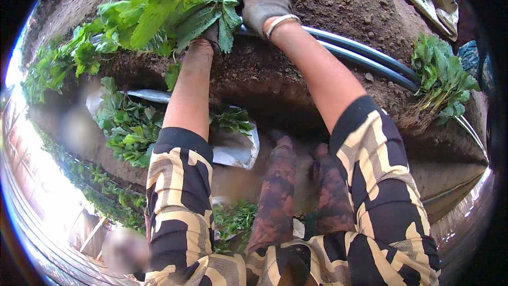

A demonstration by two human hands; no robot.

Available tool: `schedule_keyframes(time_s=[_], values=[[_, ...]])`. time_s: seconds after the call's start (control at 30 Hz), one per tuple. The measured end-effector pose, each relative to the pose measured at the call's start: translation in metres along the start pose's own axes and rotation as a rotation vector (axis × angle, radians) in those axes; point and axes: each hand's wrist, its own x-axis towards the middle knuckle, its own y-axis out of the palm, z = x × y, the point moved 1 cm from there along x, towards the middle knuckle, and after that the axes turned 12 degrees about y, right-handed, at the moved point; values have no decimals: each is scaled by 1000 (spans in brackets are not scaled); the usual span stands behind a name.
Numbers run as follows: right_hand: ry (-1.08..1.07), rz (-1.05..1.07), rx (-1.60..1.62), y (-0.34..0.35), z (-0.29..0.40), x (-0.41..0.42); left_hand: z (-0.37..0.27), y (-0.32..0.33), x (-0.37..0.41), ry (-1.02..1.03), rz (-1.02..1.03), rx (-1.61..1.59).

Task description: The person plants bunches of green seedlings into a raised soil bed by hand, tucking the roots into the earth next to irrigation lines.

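Observation:
My right hand [265, 4], in a soiled grey glove with a pale band at the wrist, presses its fingers into the loose brown soil [329, 4] of a raised bed. Just left of it, my left hand [210, 33] is mostly covered by a leafy green seedling [166, 12]; its grip is hidden. The seedling's stem reaches to the fingers of my right hand. Beside both hands, dark drip hoses [357, 55] run along the bed. More leafy plants [51, 71] line the bed at the left.
A bundle of bare-root seedlings [444, 75] lies on the bed at the right. White sacks [238, 153] with more seedlings [127, 127] lie in the furrow, near my legs [278, 190]. Another pale sack [432, 8] is at the upper right. Another person [125, 250] is at the lower left.

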Motion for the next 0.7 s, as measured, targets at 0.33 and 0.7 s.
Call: schedule_keyframes(time_s=[0.33, 0.7], values=[[-118, -43, 210, -57, -38, -27, -4, -24, -26, -15, 87, 169], [-7, -82, 256, -9, -42, -3, -19, -24, -13, -8, 136, 177]])
